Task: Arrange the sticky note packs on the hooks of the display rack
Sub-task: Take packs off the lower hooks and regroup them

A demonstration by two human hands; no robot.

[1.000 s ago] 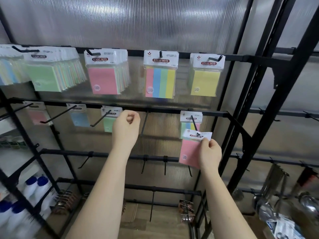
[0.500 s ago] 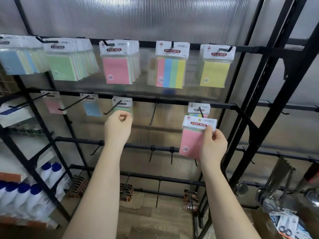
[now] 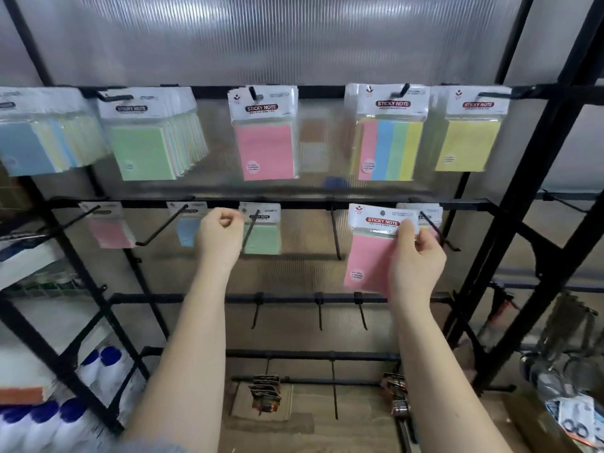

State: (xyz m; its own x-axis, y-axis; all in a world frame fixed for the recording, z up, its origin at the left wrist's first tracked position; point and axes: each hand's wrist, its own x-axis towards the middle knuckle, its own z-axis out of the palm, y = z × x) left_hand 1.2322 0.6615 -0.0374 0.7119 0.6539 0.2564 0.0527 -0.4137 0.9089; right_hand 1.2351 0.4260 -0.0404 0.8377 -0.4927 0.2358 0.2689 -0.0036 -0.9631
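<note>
Both your arms reach up to the rack [image 3: 359, 204]: your right hand [image 3: 416, 256] pinches a pink sticky note pack [image 3: 371, 253] by its header, your left hand [image 3: 220, 237] is an empty fist.

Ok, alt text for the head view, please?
The right hand holds a pink sticky note pack up by the middle row of a black display rack. The left hand is closed beside a hook there; colourful packs fill the top row.

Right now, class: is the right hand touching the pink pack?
Touching. The head view shows the right hand pinching the pink pack at its header card, thumb across the front.
</note>
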